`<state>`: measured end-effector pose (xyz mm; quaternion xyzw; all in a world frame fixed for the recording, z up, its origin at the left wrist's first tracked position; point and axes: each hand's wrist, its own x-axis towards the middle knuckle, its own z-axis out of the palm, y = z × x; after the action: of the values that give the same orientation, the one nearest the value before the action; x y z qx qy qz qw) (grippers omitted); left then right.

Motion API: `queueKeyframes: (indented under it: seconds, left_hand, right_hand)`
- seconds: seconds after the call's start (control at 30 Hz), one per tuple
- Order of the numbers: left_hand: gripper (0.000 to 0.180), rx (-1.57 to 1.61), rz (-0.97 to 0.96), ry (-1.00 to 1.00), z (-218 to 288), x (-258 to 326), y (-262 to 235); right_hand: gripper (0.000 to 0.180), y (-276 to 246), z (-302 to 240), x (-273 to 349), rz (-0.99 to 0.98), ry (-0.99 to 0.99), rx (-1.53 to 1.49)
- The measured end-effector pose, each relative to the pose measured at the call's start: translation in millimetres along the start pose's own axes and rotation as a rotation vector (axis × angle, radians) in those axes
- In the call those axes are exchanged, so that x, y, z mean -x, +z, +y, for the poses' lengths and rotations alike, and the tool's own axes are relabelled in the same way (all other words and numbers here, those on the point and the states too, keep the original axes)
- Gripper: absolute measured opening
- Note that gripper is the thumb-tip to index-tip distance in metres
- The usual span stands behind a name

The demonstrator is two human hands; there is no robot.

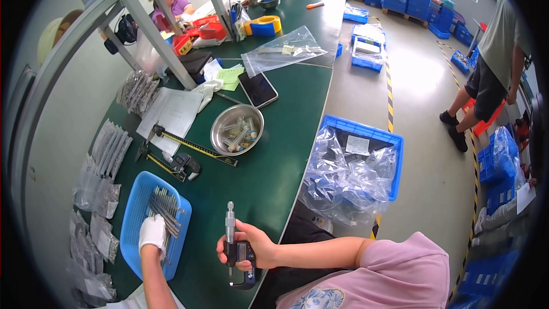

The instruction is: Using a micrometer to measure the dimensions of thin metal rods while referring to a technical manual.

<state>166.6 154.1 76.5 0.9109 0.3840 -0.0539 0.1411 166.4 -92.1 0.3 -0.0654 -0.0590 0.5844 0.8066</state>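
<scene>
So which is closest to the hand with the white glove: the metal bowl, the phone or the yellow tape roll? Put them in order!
From the left hand, in the head view:
1. Metal bowl, mid-table, up and to the right.
2. Phone, just beyond the bowl.
3. Yellow tape roll, far up the table.
</scene>
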Motion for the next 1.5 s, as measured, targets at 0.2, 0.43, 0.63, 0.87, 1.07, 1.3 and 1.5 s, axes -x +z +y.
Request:
queueKeyframes:
  seconds: [0.2,0.43,0.63,0.87,1.07,1.3,1.5]
  left_hand:
    - [0.035,0.235,-0.072,-0.071,2,4,-5]
    - [0.016,0.586,-0.313,-0.289,9,3,-11]
    - [0.019,0.723,-0.407,-0.352,2,0,-11]
    - [0.023,0.650,-0.240,-0.246,1,5,-1]
    - [0.052,0.261,0.314,0.089,21,46,-14]
    - [0.018,0.297,0.381,0.577,20,146,-13]
    - [0.015,0.345,0.468,0.441,-33,147,-6]
  right_hand:
    - [0.062,0,4,-2,0.010,-0.001,0.007]
    - [0.059,5,1,-2,0.064,-0.012,0.019]
    - [0.059,3,-1,-4,0.047,0.010,0.016]
    - [0.057,4,0,-3,0.068,0.005,-0.001]
    - [0.057,0,-2,-1,0.070,0.004,-0.042]
    - [0.056,-1,-4,-2,0.089,-0.030,-0.096]
    - [0.055,-3,-1,-2,0.050,-0.025,-0.126]
